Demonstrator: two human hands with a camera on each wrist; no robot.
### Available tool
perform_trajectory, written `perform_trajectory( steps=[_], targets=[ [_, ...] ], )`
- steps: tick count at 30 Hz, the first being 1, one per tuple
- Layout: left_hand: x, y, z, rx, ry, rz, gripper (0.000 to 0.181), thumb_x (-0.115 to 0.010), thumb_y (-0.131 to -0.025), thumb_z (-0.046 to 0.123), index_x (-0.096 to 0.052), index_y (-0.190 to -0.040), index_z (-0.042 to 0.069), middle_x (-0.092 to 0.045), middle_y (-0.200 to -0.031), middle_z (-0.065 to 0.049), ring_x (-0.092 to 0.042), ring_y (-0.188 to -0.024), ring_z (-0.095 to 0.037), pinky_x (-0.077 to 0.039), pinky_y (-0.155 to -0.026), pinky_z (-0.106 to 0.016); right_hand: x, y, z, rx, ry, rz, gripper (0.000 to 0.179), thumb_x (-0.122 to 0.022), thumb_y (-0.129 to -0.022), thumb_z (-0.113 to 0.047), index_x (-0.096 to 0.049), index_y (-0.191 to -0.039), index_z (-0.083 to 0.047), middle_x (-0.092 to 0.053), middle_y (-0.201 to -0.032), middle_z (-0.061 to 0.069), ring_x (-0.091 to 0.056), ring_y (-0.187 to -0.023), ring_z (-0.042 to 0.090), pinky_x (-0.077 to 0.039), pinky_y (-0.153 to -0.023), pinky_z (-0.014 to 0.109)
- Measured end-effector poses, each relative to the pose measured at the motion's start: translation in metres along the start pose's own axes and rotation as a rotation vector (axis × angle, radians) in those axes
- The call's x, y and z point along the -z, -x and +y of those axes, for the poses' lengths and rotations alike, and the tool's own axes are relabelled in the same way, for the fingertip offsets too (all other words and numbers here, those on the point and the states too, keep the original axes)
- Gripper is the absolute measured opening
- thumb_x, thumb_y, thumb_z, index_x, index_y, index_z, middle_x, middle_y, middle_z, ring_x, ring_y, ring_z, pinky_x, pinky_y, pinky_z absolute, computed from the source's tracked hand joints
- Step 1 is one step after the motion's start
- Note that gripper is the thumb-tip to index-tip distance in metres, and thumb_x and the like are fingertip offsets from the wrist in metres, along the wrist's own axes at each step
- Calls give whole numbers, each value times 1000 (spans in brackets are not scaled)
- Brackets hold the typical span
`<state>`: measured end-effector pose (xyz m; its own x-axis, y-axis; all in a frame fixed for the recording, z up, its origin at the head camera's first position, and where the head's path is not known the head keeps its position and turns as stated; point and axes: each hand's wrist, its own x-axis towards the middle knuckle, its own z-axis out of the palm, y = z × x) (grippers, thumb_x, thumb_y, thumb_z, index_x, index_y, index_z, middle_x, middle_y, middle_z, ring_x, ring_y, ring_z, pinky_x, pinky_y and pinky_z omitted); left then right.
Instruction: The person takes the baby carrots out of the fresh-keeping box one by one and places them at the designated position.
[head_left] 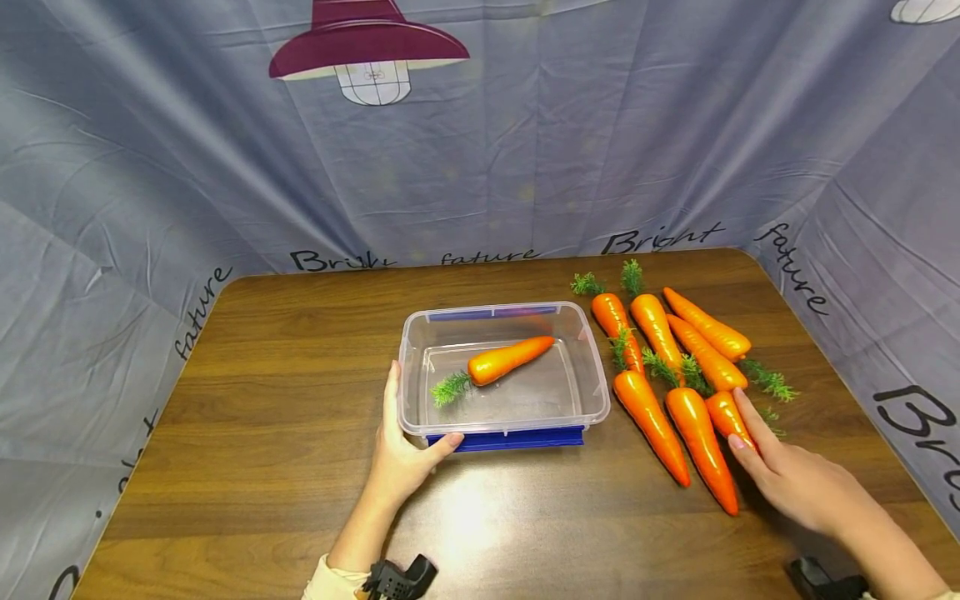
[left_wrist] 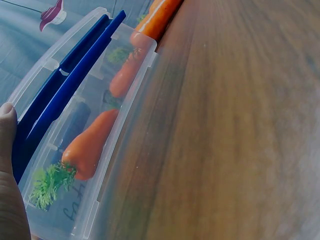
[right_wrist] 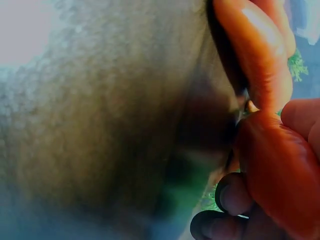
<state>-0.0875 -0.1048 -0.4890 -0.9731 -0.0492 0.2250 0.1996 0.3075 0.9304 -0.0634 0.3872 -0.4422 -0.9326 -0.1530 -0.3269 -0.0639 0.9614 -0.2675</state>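
A clear plastic container (head_left: 502, 421) with a blue latch along its front stands on the wooden table. Inside lies one orange carrot (head_left: 510, 360) with its green leafy top toward the left. My left hand (head_left: 405, 462) grips the container's near left corner, thumb on the front beside the blue latch (left_wrist: 65, 95) and fingers along the left side. On the right, my right hand (head_left: 802, 483) pinches a carrot (head_left: 726, 417) between thumb and fingers. In the right wrist view that carrot (right_wrist: 280, 170) is between the fingers, its tip hidden.
Several more carrots lie right of the container, among them two near ones (head_left: 651, 425) (head_left: 701, 446) pointing toward the front and two at the far right (head_left: 708, 325). A grey printed curtain (head_left: 510, 167) hangs behind and beside the wooden table (head_left: 285, 400).
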Motion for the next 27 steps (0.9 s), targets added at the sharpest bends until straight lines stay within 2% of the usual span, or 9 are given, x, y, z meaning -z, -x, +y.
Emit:
perform_trajectory(
  steps=[7, 20, 23, 27],
  targets=[
    [0, 0, -1, 2, 5, -1, 128, -92, -66, 21, -6, -159, 41, -20, -165, 5, -33, -147, -25, -21, -113, -9, -3, -3, 0, -1, 15, -10, 72, -23, -108, -45, 24, -155, -17, -58, -124, 39, -66, -95, 53, -51, -69, 63],
    [0, -1, -3, -3, 6, -1, 129, -93, -66, 21, -6, -159, 40, -19, -166, 6, -30, -149, -22, -21, -116, -13, -9, -7, -1, -11, 75, 14, 74, -22, -109, -44, 29, -153, -13, -69, -104, 33, -69, -87, 47, -51, -65, 60],
    [0, -1, -3, 2, -7, 4, 129, -93, -65, 22, -6, -159, 40, -20, -165, 5, -32, -148, -22, -22, -116, -16, -7, -7, -5, -19, 87, 1, 75, -21, -108, -46, 30, -152, -12, -71, -101, 31, -70, -85, 46, -51, -63, 58],
    [-1, 0, -2, 11, -13, 6, 128, -93, -66, 24, -6, -159, 40, -23, -164, 5, -35, -146, -22, -24, -118, -22, 2, -6, -12, -57, 116, -26, 77, -18, -107, -52, 31, -151, -11, -73, -91, 24, -70, -75, 40, -48, -54, 52]
  ],
)
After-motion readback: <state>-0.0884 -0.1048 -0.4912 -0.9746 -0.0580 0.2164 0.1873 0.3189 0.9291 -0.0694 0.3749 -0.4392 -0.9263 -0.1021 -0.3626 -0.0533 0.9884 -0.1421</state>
